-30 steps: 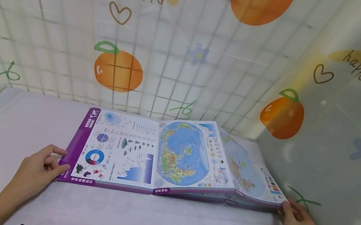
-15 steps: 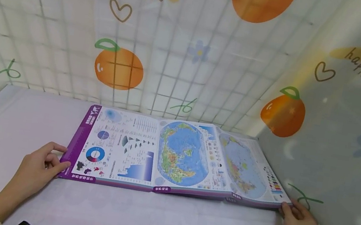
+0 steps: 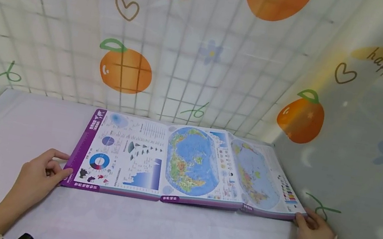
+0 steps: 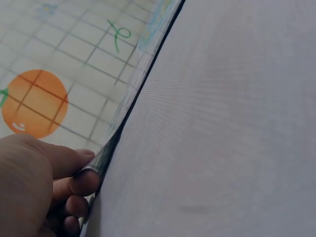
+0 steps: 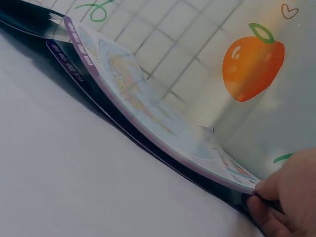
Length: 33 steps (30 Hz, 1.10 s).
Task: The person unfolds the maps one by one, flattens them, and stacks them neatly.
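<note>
A folding world map [image 3: 146, 154] with a purple left border lies spread across the table, its panels showing charts and two blue oval maps. At its lower left corner my left hand [image 3: 37, 174] pinches the edge between thumb and fingers; the left wrist view shows the same thumb [image 4: 71, 160] on top of the sheet. My right hand [image 3: 315, 235] pinches the lower right corner. In the right wrist view the map's right panel [image 5: 143, 106] bows above a darker layer underneath, with the right hand [image 5: 289, 200] holding the corner. Slight folds separate the panels.
A white cloth-covered table [image 3: 166, 232] extends in front of the map. Behind it stands a wire grid under a translucent curtain [image 3: 172, 49] printed with oranges. A grey curtain side [image 3: 382, 200] rises close beside my right hand.
The map's middle and right panels have come down from a raised fold and lie flatter. Both hands keep their grip at the corners, nearly in place. The view has tilted slightly.
</note>
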Each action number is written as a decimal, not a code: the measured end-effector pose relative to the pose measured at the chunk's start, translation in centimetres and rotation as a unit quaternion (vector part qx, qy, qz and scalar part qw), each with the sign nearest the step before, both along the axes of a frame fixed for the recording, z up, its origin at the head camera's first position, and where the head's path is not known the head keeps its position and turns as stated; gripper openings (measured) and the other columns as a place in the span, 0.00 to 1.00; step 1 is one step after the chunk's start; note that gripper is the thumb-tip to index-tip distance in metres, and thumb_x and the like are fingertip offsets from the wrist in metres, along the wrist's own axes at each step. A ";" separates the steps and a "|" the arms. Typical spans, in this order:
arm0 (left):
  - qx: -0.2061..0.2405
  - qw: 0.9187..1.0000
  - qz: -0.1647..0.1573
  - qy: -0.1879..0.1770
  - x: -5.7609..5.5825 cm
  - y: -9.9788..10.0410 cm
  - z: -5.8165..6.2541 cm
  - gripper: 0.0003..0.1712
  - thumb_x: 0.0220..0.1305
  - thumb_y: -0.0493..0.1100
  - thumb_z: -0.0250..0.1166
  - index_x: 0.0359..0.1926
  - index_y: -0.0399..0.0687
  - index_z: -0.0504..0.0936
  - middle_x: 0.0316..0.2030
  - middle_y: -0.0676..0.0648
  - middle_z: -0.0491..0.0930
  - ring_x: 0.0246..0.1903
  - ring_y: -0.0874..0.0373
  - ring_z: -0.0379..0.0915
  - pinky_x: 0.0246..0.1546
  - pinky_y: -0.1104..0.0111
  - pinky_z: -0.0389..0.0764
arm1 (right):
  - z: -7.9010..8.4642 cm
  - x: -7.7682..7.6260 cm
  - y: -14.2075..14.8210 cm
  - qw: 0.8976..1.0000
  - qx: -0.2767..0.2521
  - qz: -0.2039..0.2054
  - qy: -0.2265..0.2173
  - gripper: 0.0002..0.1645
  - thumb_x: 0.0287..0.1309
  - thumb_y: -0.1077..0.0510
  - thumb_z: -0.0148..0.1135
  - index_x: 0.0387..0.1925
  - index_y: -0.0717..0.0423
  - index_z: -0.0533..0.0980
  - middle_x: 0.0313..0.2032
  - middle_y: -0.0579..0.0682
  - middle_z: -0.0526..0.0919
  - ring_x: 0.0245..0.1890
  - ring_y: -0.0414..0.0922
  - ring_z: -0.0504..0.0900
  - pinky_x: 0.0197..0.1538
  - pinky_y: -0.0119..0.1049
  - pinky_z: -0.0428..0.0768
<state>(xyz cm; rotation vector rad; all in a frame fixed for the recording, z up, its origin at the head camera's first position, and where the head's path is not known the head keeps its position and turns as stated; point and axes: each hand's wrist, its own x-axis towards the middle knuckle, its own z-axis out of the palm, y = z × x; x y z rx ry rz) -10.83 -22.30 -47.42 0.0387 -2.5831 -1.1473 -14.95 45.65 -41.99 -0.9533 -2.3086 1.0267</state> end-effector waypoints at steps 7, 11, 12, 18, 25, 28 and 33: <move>0.009 1.000 0.007 0.003 0.1 -0.2 0.0 0.20 0.67 0.44 0.75 0.54 0.42 0.81 0.20 0.56 0.80 0.23 0.65 0.66 0.28 0.73 0.65 | -0.3 0.0 -0.1 1.000 0.019 0.000 0.002 0.29 0.77 0.57 0.58 0.74 0.58 0.70 0.61 0.65 0.79 0.36 0.36 0.76 0.29 0.13 0.70; 0.010 1.000 0.009 0.004 0.1 -0.2 0.0 0.19 0.66 0.44 0.75 0.53 0.42 0.82 0.20 0.56 0.80 0.23 0.65 0.66 0.27 0.73 0.65 | -0.5 -0.1 0.0 0.999 0.038 -0.003 -0.006 0.29 0.77 0.56 0.58 0.74 0.58 0.71 0.62 0.65 0.80 0.43 0.47 0.79 0.29 0.14 0.67; 0.010 1.000 0.011 0.004 0.1 -0.2 0.0 0.19 0.66 0.44 0.75 0.53 0.42 0.82 0.20 0.56 0.80 0.23 0.65 0.65 0.27 0.73 0.65 | -0.6 -0.2 0.1 0.999 0.043 -0.003 -0.008 0.29 0.77 0.56 0.58 0.74 0.58 0.71 0.62 0.66 0.80 0.47 0.51 0.79 0.30 0.15 0.66; 0.015 1.000 0.018 0.014 0.1 -0.2 0.0 0.16 0.67 0.43 0.75 0.51 0.42 0.82 0.20 0.56 0.80 0.23 0.66 0.65 0.26 0.74 0.65 | -0.5 0.1 0.0 0.997 0.072 0.008 -0.028 0.33 0.75 0.50 0.60 0.74 0.60 0.69 0.63 0.69 0.78 0.57 0.61 0.78 0.33 0.21 0.65; 0.018 0.999 0.048 0.008 0.2 -0.3 -0.1 0.13 0.67 0.44 0.74 0.49 0.44 0.84 0.25 0.53 0.83 0.24 0.66 0.67 0.26 0.75 0.67 | -0.2 0.8 -0.7 0.989 0.135 0.046 -0.029 0.37 0.71 0.46 0.64 0.71 0.66 0.71 0.61 0.74 0.79 0.61 0.68 0.75 0.65 0.62 0.59; 0.021 0.998 0.054 0.005 0.2 -0.2 -0.1 0.13 0.68 0.44 0.74 0.48 0.44 0.85 0.28 0.51 0.83 0.25 0.65 0.67 0.26 0.76 0.68 | -0.1 1.1 -1.0 0.984 0.165 0.064 -0.022 0.35 0.69 0.47 0.65 0.68 0.67 0.73 0.59 0.75 0.79 0.59 0.69 0.75 0.64 0.65 0.54; 0.002 0.998 0.059 0.010 0.2 -0.2 0.0 0.11 0.67 0.44 0.73 0.45 0.44 0.86 0.30 0.49 0.80 0.32 0.59 0.68 0.31 0.75 0.67 | 0.2 1.2 -1.4 0.977 0.193 0.086 -0.027 0.35 0.66 0.49 0.68 0.65 0.69 0.74 0.62 0.75 0.78 0.62 0.71 0.73 0.64 0.66 0.58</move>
